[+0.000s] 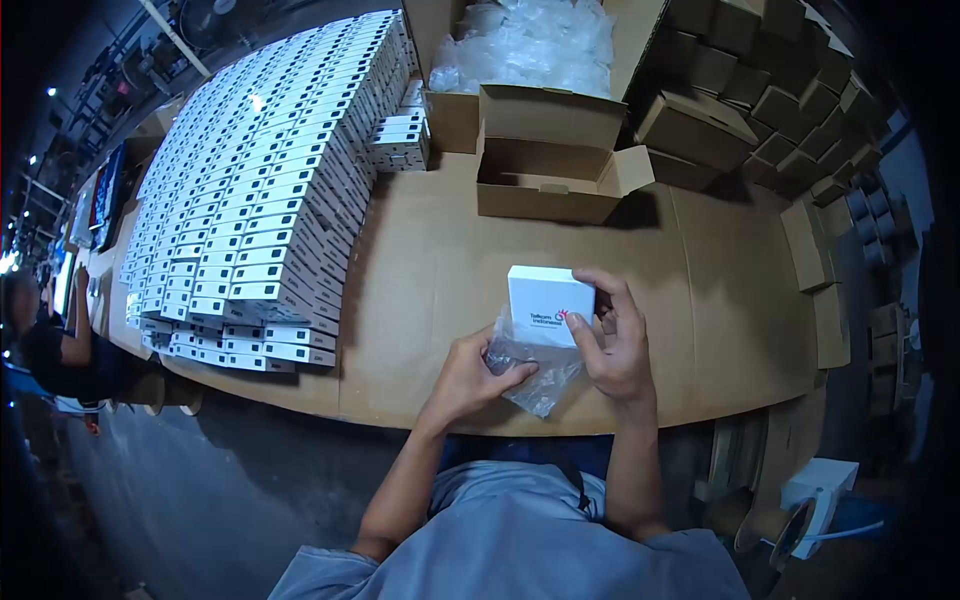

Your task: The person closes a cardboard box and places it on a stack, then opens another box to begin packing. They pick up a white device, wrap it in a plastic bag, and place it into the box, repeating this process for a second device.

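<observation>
Right hand (622, 352) is pinching a small white box (548, 303) between thumb and fingers, logo facing up; left hand (466, 378) is gripping a clear plastic bag (543, 388) just below. White box is sitting in the air over the near edge of the table (430, 265), bag meeting its lower edge; cannot tell if any of it is inside.

Table is showing a brown, cardboard-like top, its near edge curving in this wide view. Tall stack of white boxes (255, 185) is filling the left side. Open brown carton (545, 205) is standing beyond the hands, flaps up; behind it a bigger carton (453, 122) is holding loose clear plastic (525, 45). Closed brown boxes (800, 105) are piling up at far right.

Room is looking dim, grey floor (250, 470) showing below. Another person (50, 345) is working at far left, details dark. Spool (792, 533) is resting at lower right beside a white unit (822, 486).
</observation>
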